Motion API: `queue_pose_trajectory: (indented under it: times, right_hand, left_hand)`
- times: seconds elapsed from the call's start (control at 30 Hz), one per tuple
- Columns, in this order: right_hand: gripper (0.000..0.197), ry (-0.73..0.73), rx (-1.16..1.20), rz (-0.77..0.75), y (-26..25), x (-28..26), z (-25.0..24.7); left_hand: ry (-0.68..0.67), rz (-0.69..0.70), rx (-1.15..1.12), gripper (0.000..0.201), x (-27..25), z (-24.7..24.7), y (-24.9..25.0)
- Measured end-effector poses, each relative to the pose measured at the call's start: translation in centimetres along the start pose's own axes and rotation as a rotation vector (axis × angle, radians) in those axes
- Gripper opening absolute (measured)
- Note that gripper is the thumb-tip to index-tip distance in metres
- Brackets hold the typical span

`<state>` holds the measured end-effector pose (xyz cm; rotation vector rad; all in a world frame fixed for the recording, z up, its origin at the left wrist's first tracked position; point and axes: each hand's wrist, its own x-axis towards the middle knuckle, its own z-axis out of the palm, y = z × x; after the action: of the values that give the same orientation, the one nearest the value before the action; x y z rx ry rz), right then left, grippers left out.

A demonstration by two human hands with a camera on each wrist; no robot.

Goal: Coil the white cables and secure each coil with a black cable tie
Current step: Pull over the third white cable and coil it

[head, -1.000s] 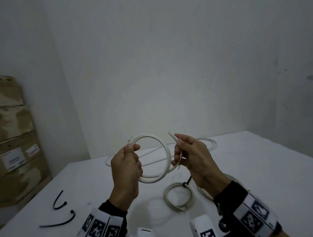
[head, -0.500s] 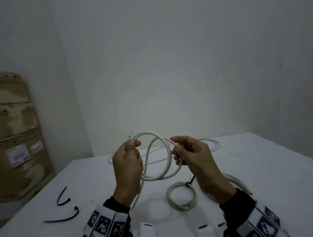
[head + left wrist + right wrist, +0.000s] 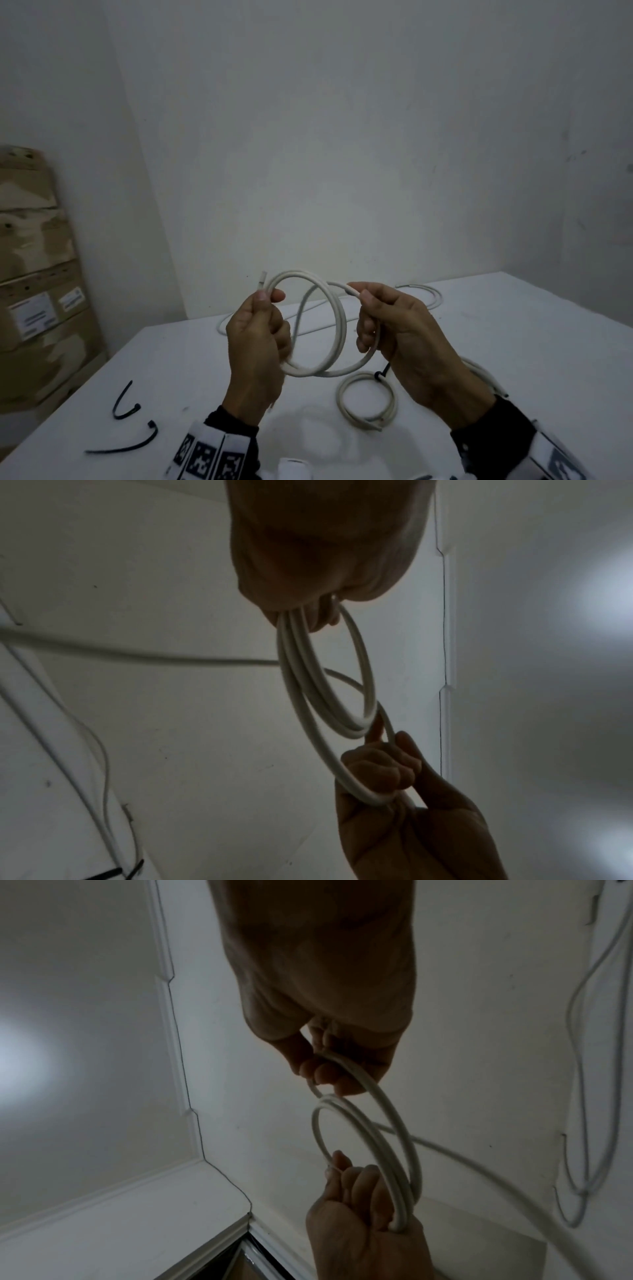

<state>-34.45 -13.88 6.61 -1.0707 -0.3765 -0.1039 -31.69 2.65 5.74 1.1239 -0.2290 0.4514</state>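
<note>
I hold a partly coiled white cable point(image 3: 337, 325) in the air above the white table point(image 3: 531, 342). My left hand point(image 3: 270, 296) grips the coil's left side, and one cable end sticks up above its thumb. My right hand point(image 3: 363, 310) pinches the last loop at the right, near the other cable end. In the left wrist view the loops point(image 3: 329, 685) hang from my left hand point(image 3: 308, 615) down to my right hand point(image 3: 387, 767). A finished coil point(image 3: 342, 401) with a black tie point(image 3: 379, 375) lies on the table below. Two loose black cable ties point(image 3: 125, 406) point(image 3: 133, 445) lie front left.
A loose white cable point(image 3: 430, 294) lies along the table's back. Another white cable point(image 3: 479, 371) is partly hidden behind my right wrist. Stacked cardboard boxes point(image 3: 30, 274) stand at the left beside the table. White walls close off the back and right.
My right hand swung the free cable end down and round, laying another loop beside the coil, and drew slightly to the right. My left hand kept its grip.
</note>
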Motion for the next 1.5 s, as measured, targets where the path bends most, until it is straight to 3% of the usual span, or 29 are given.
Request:
queue_pose_trajectory:
  times: [0.07,0.23,0.37,0.5,0.7,0.9,1.03,1.33,1.5]
  right_hand:
    - [0.016,0.026,-0.016,-0.032,-0.1,0.1,-0.1]
    - [0.019,0.056,-0.21,-0.074,-0.2,0.2,0.4]
    - [0.018,0.067,-0.286,-0.12,0.0,0.2,1.2]
    - [0.025,0.012,-0.178,-0.08,0.1,-0.2,1.9]
    - [0.011,-0.056,-0.133,-0.102,0.0,-0.3,2.5]
    - [0.008,-0.028,-0.047,-0.052,0.3,-0.3,2.1]
    - [0.008,-0.033,-0.055,-0.054,0.4,-0.4,1.8]
    - [0.009,0.001,-0.141,-0.124,0.8,0.7,0.7]
    - [0.007,0.033,-0.225,-0.142,1.4,1.1,0.1]
  left_hand:
    - [-0.073,0.022,0.002,0.031,-0.2,-0.1,0.0]
    - [-0.15,0.125,0.134,0.031,-0.7,0.3,-0.3]
    - [-0.106,0.276,0.342,0.03,-1.1,0.5,-0.4]
    - [-0.035,0.415,0.521,0.035,-1.4,1.0,-0.4]
    - [0.033,0.419,0.661,0.031,-0.9,0.7,-1.1]
    - [0.112,0.613,0.848,0.046,-0.5,0.5,-1.7]
    - [-0.089,0.458,0.68,0.044,-0.7,0.5,-1.4]
    - [-0.088,0.458,0.686,0.023,-1.1,0.4,-1.3]
    - [-0.166,0.264,0.608,0.027,-0.9,0.4,-1.4]
